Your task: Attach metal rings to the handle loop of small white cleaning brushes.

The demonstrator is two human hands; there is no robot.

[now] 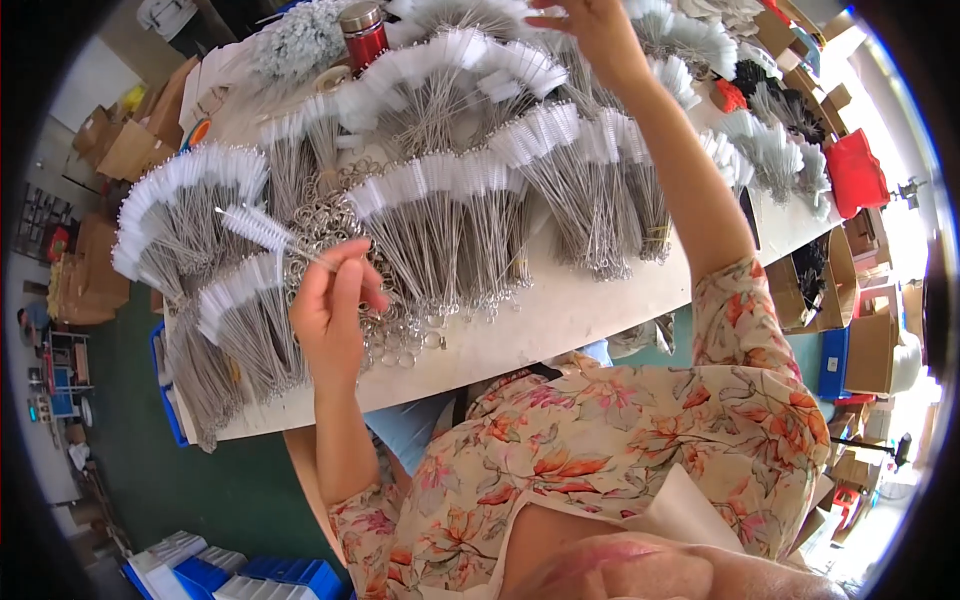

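Observation:
My left hand [335, 312] is closed in a pinch on a thin wire-handled brush with white bristles [258, 230]. Its bristle end points up and left, above a pile of small metal rings [325, 228] on the table. Further off, my right hand [590, 35] reaches over the far bundles, fingers stretched out and apart, nothing seen in them; the frame's upper edge cuts it off in part. Bundles of similar brushes [410, 205] lie fanned between the hands, their looped wire ends toward me. Another fan of brushes [190, 195] lies to the left.
The pale table [570, 315] shows along its near edge. At the back stands a red jar with a metal lid [364, 35], beside a roll of tape [332, 78]. A red bag [856, 173] and cardboard boxes [868, 350] are at the right; blue bins [285, 575] sit low at left.

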